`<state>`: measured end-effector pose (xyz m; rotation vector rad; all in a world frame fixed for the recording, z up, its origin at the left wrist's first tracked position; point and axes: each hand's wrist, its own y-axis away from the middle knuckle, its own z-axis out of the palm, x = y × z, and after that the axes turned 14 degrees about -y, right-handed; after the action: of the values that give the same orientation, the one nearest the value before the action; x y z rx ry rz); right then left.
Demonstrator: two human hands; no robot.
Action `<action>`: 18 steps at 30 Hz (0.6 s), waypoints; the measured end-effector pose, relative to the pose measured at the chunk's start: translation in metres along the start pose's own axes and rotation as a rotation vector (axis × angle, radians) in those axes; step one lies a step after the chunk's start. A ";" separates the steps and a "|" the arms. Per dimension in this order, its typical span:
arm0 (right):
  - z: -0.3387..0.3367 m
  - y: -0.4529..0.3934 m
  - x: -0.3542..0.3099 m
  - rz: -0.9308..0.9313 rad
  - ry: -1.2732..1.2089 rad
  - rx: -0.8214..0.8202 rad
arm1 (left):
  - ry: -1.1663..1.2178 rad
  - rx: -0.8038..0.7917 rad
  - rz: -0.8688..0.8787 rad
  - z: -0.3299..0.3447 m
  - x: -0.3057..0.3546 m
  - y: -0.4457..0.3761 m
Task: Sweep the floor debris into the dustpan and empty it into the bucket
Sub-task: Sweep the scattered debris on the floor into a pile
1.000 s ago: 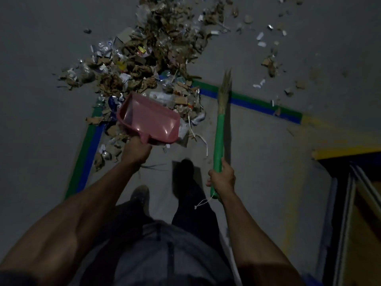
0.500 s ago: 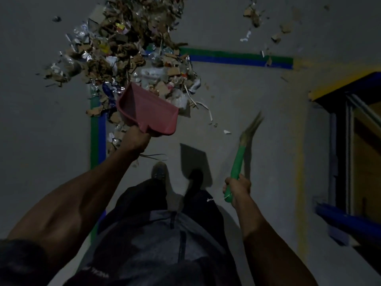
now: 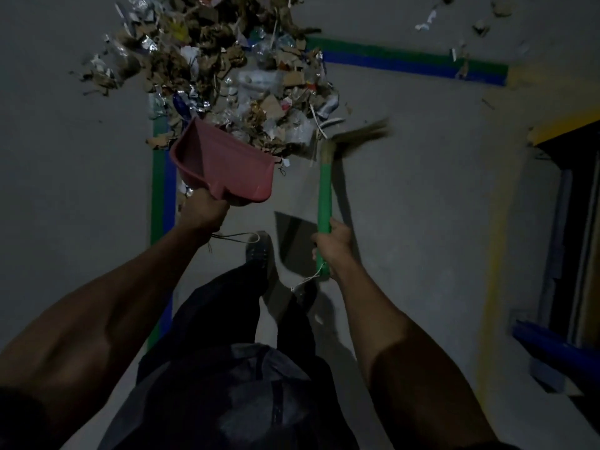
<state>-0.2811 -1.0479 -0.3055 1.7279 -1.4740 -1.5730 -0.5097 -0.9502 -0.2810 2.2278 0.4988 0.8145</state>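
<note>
A big heap of debris (image 3: 233, 66), cardboard scraps, foil and plastic, lies on the grey floor ahead of me. My left hand (image 3: 201, 212) grips the handle of a pink dustpan (image 3: 224, 164), whose open mouth faces the near edge of the heap. My right hand (image 3: 331, 241) grips the green handle of a short broom (image 3: 324, 190). Its bristles (image 3: 360, 131) are blurred and sit at the heap's right edge. No bucket is in view.
Green and blue floor tape (image 3: 406, 61) runs behind the heap and down its left side (image 3: 160, 203). A few scraps (image 3: 480, 27) lie scattered at the upper right. A yellow line (image 3: 490, 287) and a dark doorway with blue framing (image 3: 565, 349) stand at the right. My feet (image 3: 258, 248) are below the dustpan.
The broom has swung back in from the right toward the heap's right edge. The dustpan has stayed at the heap's near edge, and the view has shifted closer to the pile.
</note>
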 end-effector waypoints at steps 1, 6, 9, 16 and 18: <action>-0.006 0.001 0.001 -0.023 -0.010 0.003 | 0.006 0.006 0.000 0.001 0.000 0.002; -0.032 0.016 0.021 -0.038 -0.135 0.127 | 0.027 0.028 0.002 0.003 0.001 0.006; -0.030 0.021 0.022 0.000 -0.189 0.176 | 0.092 0.037 0.004 0.000 0.000 0.006; 0.004 0.002 -0.029 0.014 -0.022 0.039 | 0.014 0.042 -0.036 -0.017 -0.003 -0.004; 0.016 -0.006 -0.054 -0.012 0.033 -0.023 | -0.028 0.047 -0.048 -0.025 0.000 -0.005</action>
<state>-0.2830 -0.9933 -0.2890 1.7442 -1.4270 -1.5537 -0.5269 -0.9349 -0.2713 2.2582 0.5607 0.7534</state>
